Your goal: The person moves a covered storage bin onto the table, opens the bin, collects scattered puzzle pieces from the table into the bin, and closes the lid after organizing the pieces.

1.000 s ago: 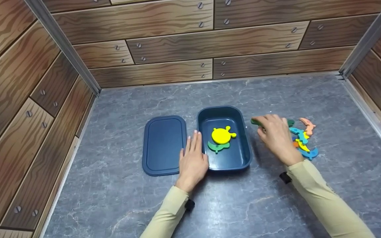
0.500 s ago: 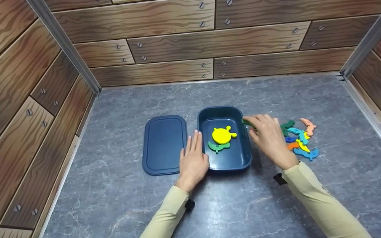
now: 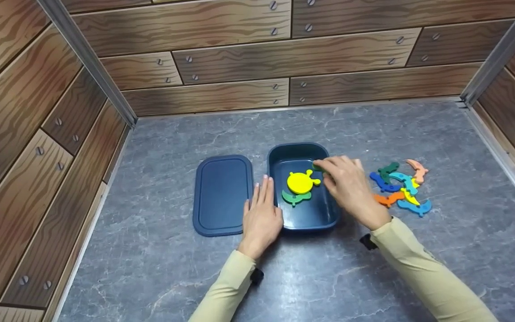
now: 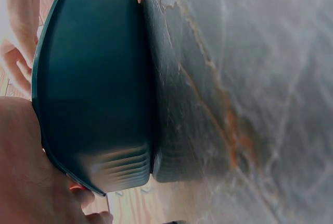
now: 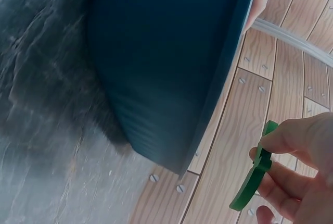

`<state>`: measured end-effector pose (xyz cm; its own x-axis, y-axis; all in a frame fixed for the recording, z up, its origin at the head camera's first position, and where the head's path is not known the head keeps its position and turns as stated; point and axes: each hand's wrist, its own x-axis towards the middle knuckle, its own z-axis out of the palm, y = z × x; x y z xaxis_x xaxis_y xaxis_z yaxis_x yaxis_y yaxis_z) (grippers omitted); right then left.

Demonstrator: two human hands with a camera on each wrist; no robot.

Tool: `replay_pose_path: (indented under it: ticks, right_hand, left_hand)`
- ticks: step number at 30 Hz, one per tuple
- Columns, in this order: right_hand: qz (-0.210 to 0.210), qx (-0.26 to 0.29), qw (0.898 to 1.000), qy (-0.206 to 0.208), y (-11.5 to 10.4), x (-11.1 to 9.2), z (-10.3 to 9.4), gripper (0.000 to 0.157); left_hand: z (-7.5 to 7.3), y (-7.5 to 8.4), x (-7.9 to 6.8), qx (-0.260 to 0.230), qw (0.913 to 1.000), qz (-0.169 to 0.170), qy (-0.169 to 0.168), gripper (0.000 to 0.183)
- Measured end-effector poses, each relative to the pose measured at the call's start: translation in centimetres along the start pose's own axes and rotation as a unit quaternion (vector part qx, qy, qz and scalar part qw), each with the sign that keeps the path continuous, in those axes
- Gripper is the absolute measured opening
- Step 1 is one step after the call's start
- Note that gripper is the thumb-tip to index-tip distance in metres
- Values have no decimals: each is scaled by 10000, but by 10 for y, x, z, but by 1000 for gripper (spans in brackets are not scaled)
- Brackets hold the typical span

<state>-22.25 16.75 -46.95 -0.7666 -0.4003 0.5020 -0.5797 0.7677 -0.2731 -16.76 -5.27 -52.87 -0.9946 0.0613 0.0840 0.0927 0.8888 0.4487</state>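
A dark blue box [image 3: 311, 217] stands uncovered in the middle of the head view. On its floor lie a round yellow piece with knobs [image 3: 299, 184] and a green crescent-shaped piece [image 3: 293, 198]. My left hand [image 3: 262, 222] rests along the left rim, its fingers straight. Over the right rim, my right hand [image 3: 348, 185] pinches a thin, curved green piece [image 5: 255, 174] between thumb and fingers. The right wrist view shows that piece above rim height, apart from the box wall. In the head view the hand hides most of it.
A flat dark blue lid [image 3: 223, 194] lies left of the box. To the right is a loose pile of small curved pieces, among them dark green [image 3: 390, 169], orange [image 3: 388, 199], blue [image 3: 416, 207] and salmon [image 3: 417, 171]. Wood-patterned walls [image 3: 239, 67] enclose the grey surface.
My right hand has moved left from beside the pile to over the box's right rim, carrying the green piece. More of the pile shows now. The left hand has stayed put.
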Motion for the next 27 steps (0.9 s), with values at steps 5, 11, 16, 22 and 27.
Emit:
replay_pose_path:
  ticks: [5, 11, 16, 22, 27]
  right_hand:
    - [-192, 106, 9998, 20, -5, 2, 5, 34]
    - [-277, 233, 9993, -3, -13, 4, 12, 32]
    - [-278, 279, 9992, -87, -17, 4, 19, 33]
    - [-308, 398, 9987, -113, -19, 4, 29, 32]
    - [-313, 349, 9987, -189, -20, 3, 33, 36]
  left_hand:
    - [0, 0, 1, 72, 10000, -14, -58, 66]
    - [0, 0, 1, 45, 10000, -36, -63, 67]
    - [0, 0, 1, -30, 9999, -76, -108, 67]
    - [1, -1, 1, -36, 10000, -31, -55, 67]
    - [1, -1, 1, 22, 10000, 29, -9, 66]
